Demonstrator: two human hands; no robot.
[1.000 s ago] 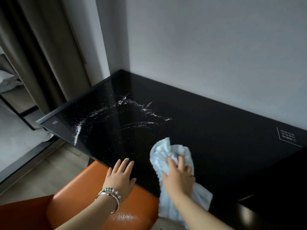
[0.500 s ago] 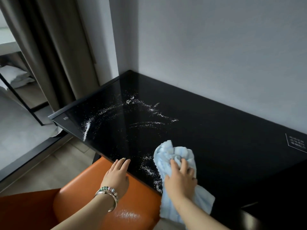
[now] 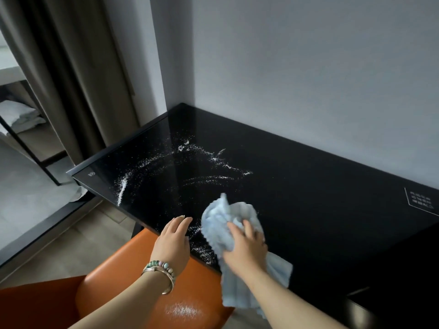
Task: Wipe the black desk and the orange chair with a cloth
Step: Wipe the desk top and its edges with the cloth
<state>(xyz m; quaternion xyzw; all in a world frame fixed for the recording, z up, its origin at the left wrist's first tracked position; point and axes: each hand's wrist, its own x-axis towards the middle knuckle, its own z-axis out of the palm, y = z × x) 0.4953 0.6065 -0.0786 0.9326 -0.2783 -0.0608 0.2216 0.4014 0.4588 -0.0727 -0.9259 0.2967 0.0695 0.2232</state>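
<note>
One cloth (image 3: 222, 224); two hands; perhaps one desk (image 3: 308, 186)

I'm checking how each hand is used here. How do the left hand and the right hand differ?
The left hand lies with straight fingers at the black desk edge, holding nothing; the right hand grips the light blue cloth. The left wrist wears bracelets; the right wrist is bare. Both are at the desk's near edge, beside the white powder.

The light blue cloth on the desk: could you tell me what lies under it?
The cloth rests on the black desk, white powder beside it; whatever lies beneath is covered.
</note>
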